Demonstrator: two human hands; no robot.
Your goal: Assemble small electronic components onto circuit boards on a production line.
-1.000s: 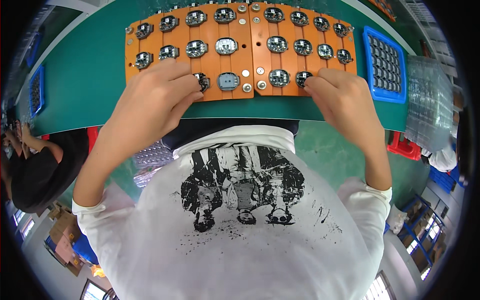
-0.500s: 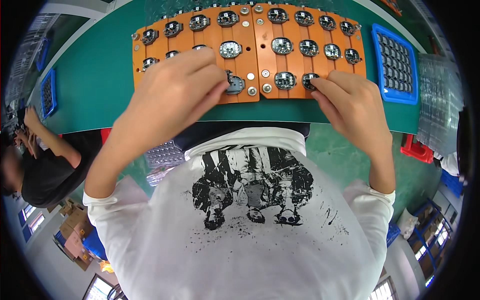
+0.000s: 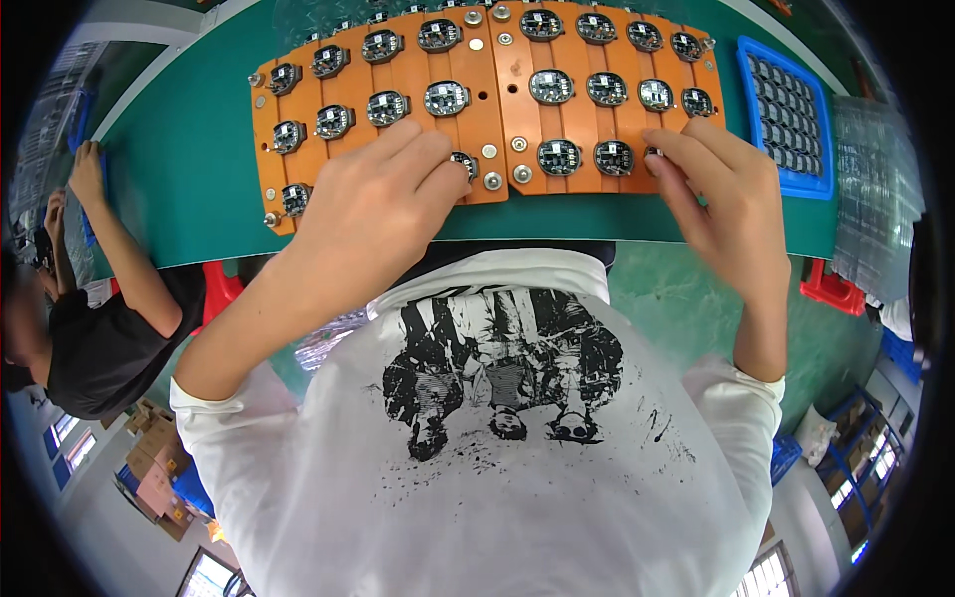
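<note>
Two orange fixture blocks lie side by side on a green table, with rows of small rounded circuit modules, such as this one, set in them. My left hand is over the lower row of the left block. Its fingers are closed at the edge of a circuit module, partly hidden under the fingertips. My right hand is at the lower row of the right block, thumb and forefinger pinched on a small dark module, mostly covered. Another circuit module sits just left of those fingertips.
A blue tray with rows of dark round parts stands on the right of the green table. Clear plastic trays are stacked beyond it. At left a co-worker in a black sleeve reaches toward the table. A red stool is at right.
My right fingers have moved right, from one lower-row module to the neighbouring spot. My left hand has shifted slightly down, uncovering modules at left. The blocks moved slightly left; the co-worker's arm rose.
</note>
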